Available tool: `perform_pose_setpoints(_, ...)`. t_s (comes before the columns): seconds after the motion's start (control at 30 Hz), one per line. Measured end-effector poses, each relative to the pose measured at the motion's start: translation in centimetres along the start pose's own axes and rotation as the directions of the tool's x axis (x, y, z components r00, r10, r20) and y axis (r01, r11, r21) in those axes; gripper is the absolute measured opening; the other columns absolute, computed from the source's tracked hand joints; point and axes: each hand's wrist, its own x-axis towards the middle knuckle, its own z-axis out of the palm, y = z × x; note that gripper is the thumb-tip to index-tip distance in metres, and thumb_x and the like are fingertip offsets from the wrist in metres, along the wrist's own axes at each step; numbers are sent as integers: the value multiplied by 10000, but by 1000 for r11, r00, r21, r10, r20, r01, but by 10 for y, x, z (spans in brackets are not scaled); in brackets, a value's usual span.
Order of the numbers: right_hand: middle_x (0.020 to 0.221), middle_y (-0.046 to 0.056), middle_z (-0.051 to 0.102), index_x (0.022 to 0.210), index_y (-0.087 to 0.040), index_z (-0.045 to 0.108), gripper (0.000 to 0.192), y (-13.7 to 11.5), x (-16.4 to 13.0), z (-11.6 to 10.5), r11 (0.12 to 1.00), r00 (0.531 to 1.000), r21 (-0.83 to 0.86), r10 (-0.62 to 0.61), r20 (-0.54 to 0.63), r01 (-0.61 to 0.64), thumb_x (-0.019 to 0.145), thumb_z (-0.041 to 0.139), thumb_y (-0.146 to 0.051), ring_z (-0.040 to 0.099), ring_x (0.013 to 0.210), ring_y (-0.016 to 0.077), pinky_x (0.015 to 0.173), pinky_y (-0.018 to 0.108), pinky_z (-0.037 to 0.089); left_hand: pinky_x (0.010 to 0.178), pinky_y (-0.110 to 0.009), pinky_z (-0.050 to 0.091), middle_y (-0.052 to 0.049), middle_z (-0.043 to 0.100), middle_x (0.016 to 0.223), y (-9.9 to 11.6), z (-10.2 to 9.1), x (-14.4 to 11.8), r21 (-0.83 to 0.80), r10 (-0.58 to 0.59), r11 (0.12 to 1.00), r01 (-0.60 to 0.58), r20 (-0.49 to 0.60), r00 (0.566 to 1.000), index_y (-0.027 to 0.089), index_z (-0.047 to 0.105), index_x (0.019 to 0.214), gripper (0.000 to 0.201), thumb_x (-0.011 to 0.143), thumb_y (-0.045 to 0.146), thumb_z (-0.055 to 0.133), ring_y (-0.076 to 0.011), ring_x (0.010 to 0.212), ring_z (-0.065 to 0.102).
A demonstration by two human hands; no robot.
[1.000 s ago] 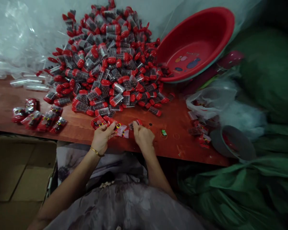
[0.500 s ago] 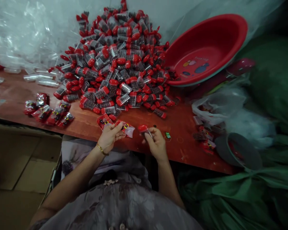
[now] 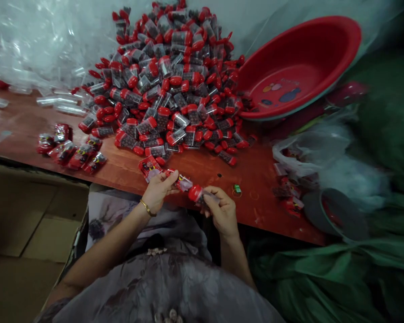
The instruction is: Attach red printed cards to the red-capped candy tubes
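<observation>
- A red-capped clear tube (image 3: 199, 195) was gripped in the right hand (image 3: 222, 213), a red printed sleeve (image 3: 181, 181) pinched by the left hand (image 3: 158, 190), at the reddish wooden table's (image 3: 256, 179) near edge.
- Behind, a heap of capped tubes (image 3: 175, 85) and a tilted red basin (image 3: 296, 67) were seen; the tube's contents were blurred.

Single view only: head-worn cam, looked forward and steeply down over the wearer's lap onto the near edge of the desk (image 3: 121, 170). Left hand (image 3: 158, 190) and right hand (image 3: 222, 213) sat close, low-centre of frame. The pile of red-capped vials (image 3: 175, 85) filled the upper middle, farther back; red basin (image 3: 299, 67) sat upper right, cardboard box (image 3: 27, 224) lower left. Wide lens, edges bent, right side blurred. No second view, so nothing shared.
</observation>
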Motion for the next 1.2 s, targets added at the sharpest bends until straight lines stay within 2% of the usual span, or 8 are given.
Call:
perform_pose_setpoints(0.2,543,-11,627,822,-181,612,286,-4,-6,-3,996,992,20,84,98,-86,745,631,-456,495,383,75,320,149,309,554,-217,516,-16,675,643,1,-2,1,34,-30,999,29,34,999,129,620,678,442,482,475,813,-108,554,620)
perform_pose_setpoints(0.33,534,-11,616,799,-173,608,277,-10,-7,-1,995,982,-27,95,163,-92,757,615,-447,476,378,67,331,151,313,560,-209,505,-6,671,662,2,-1,-1,104,34,994,-37,32,999,128,643,678,425,489,470,808,-101,588,601)
perform_pose_setpoints(0.5,533,-25,589,774,-172,599,241,-15,-4,6,994,996,-105,41,74,-34,755,601,-412,434,373,60,357,171,328,556,-210,498,10,650,622,6,-3,-3,124,47,991,-53,52,998,136,637,649,421,470,474,812,-92,558,576)
perform_pose_setpoints(0.73,546,-37,549,766,-191,604,182,-10,2,12,983,995,-178,-40,88,55,769,588,-373,454,424,77,379,184,332,608,-229,496,-3,648,653,6,-5,-2,164,93,980,-116,140,986,131,654,661,363,541,444,791,-106,597,573)
perform_pose_setpoints(0.83,552,-38,542,793,-192,608,171,-6,3,12,975,996,-207,-66,65,78,771,593,-361,447,431,76,373,181,326,600,-233,492,1,642,657,4,-5,-1,158,94,981,-112,120,988,135,650,685,365,557,450,781,-109,594,565)
perform_pose_setpoints(0.93,560,-41,546,840,-192,607,199,-1,5,11,981,997,-183,-56,47,64,778,593,-382,416,405,65,368,180,330,611,-235,485,2,639,663,2,-3,-2,168,96,979,-117,128,987,138,640,702,360,563,438,782,-110,602,564)
perform_pose_setpoints(1.07,571,-51,551,870,-196,581,266,6,7,18,998,998,-60,11,70,-7,794,572,-450,376,357,52,374,195,374,615,-227,467,9,637,635,-3,1,-4,189,102,973,-133,167,981,134,638,709,326,558,373,802,-100,579,550)
perform_pose_setpoints(1.2,518,-68,481,876,-200,553,268,11,7,35,998,989,-43,-59,-136,54,815,547,-460,400,373,65,382,199,362,673,-231,476,-5,678,691,-14,8,-4,96,112,988,-123,108,988,127,664,756,365,525,363,819,-106,631,587)
